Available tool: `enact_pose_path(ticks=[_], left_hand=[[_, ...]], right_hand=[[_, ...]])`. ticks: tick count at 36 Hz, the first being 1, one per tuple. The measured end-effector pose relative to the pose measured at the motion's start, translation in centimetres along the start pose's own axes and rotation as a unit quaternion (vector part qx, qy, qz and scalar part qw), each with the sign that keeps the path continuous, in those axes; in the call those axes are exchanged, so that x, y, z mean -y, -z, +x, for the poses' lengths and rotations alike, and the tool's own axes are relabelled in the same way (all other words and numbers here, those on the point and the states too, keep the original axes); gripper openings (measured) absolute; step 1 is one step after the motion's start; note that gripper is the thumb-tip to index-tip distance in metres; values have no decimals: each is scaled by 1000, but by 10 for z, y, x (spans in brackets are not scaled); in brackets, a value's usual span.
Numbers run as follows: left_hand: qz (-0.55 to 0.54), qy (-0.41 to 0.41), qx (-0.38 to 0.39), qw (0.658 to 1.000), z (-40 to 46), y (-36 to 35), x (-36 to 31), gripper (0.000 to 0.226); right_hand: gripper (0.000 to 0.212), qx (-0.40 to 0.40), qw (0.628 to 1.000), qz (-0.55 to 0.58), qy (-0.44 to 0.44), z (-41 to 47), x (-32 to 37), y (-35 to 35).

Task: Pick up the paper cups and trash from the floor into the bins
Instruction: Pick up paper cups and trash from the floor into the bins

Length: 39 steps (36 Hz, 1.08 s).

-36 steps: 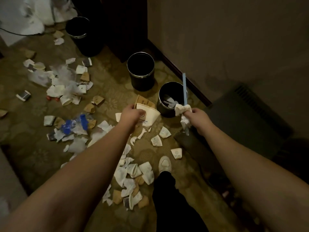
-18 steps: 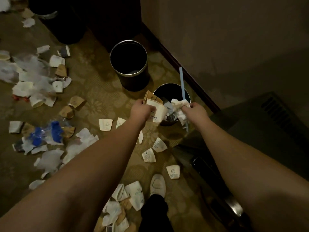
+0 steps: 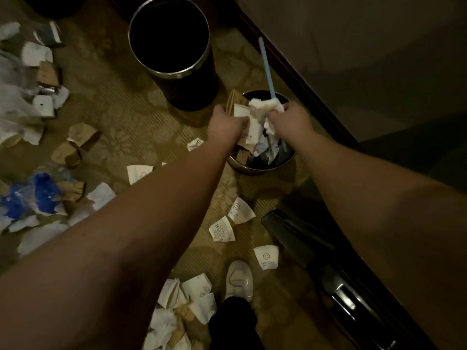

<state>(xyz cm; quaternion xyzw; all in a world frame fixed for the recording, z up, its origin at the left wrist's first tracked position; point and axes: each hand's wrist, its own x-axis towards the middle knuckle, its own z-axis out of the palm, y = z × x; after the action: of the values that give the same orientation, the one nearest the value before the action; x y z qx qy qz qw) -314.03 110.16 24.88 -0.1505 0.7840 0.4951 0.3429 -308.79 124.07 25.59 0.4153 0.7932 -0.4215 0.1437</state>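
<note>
Both hands right over small bin (image 3: 262, 168). Left hand (image 3: 225, 121) grips flat paper cups (image 3: 249, 127). Right hand (image 3: 290, 117) grips tissue (image 3: 262, 106) and blue straw (image 3: 266, 69); straw points up, away from bin. Bin seems part full. Drop goes straight down.

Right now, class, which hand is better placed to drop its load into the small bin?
Right hand: its tissue and blue straw hang over the small bin. The left hand grips flattened cups at the rim.
</note>
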Motion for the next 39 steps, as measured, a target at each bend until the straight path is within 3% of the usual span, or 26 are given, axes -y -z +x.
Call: enact_pose_path(ticks=[4,7,17,29,39], left_hand=[[-18,49,55,997,9,-4,7,77],[-25,63,69,995,3,-2,14,74],[43,15,66,997,-44,38,4,49],[118,-32,53,991,-154,129,24,53],[203,-68,40,976,-278,212,95,55]], right_hand=[[70,62,989,-131,-3,17,-18,-8],[85,98,974,-206,-4,14,-29,-9],[58,111,953,-282,18,-32,-9,13],[54,108,942,-309,78,-156,25,31],[54,121,919,-345,145,-305,27,-23]])
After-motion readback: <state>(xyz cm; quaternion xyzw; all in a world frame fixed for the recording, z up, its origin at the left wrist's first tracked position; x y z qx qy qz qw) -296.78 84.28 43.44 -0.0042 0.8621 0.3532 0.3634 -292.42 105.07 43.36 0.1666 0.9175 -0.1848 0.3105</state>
